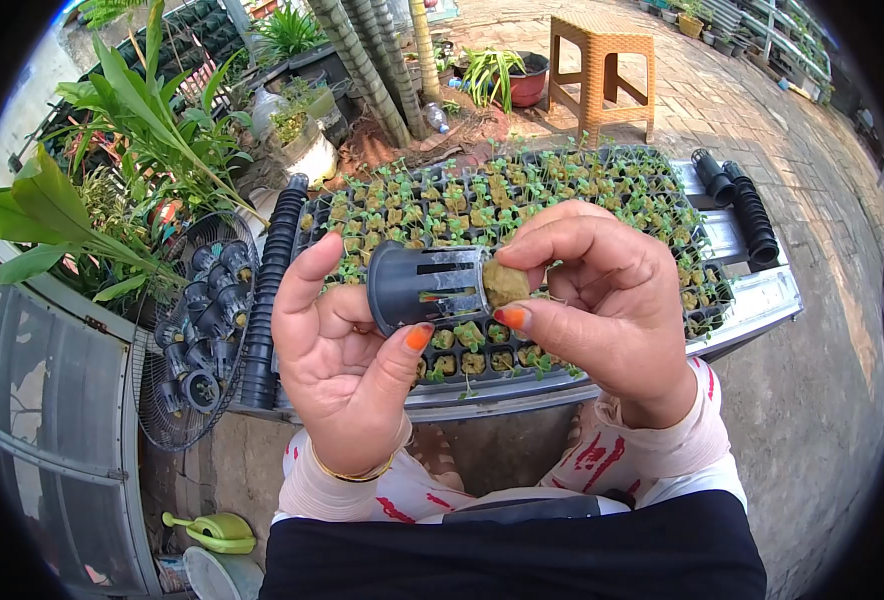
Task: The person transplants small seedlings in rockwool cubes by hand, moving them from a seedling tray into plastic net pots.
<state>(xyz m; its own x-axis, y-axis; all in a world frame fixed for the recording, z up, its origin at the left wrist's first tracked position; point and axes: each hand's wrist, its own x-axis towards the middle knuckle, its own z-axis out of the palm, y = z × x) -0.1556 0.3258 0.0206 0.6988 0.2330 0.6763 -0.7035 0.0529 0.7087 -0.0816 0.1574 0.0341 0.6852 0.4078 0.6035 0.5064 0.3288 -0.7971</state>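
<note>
- Held sideways between the left hand [342, 365] and the right hand [612, 300]: black net pot [425, 285], long axis running from one set of fingers to the other, wide rim nearer the left, narrow slotted end toward the right.
- Left fingers: parted by the pot's girth, with thumb below and curled fingers behind the rim end.
- Right thumb and index finger: pinched to the width of a rockwool plug [505, 283], set against the pot's narrow end, roughly in line with its axis (speck of green and red visible through a lower slot; inside or behind, impossible to tell).
- Beneath and beyond both hands: seedling tray [714, 300].
- Left of the left fingers, well apart: wire basket [148, 395] of similar pots.
</note>
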